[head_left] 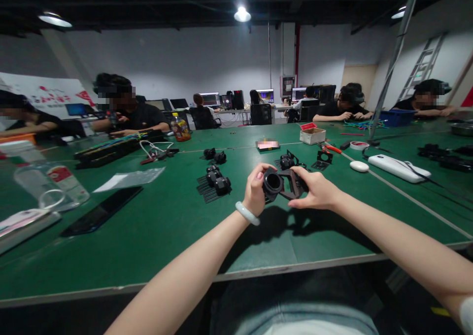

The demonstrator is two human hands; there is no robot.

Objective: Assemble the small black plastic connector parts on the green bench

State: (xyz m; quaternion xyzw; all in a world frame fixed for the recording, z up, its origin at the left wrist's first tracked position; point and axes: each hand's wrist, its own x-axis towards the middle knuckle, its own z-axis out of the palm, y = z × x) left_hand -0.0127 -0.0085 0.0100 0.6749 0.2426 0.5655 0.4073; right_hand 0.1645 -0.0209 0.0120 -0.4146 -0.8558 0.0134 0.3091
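Both my hands hold one black plastic assembly above the green table. My left hand, with a pale bangle on the wrist, is closed on its round ring-shaped part. My right hand grips the flat bracket side with fingers curled. More black parts of the same kind lie just beyond: one stack to the left, a pair farther back, and another behind my hands.
A phone, a plastic bag and a water bottle lie at left. A small box, tape roll, white mouse and white power strip sit at right. Several people work along the far side.
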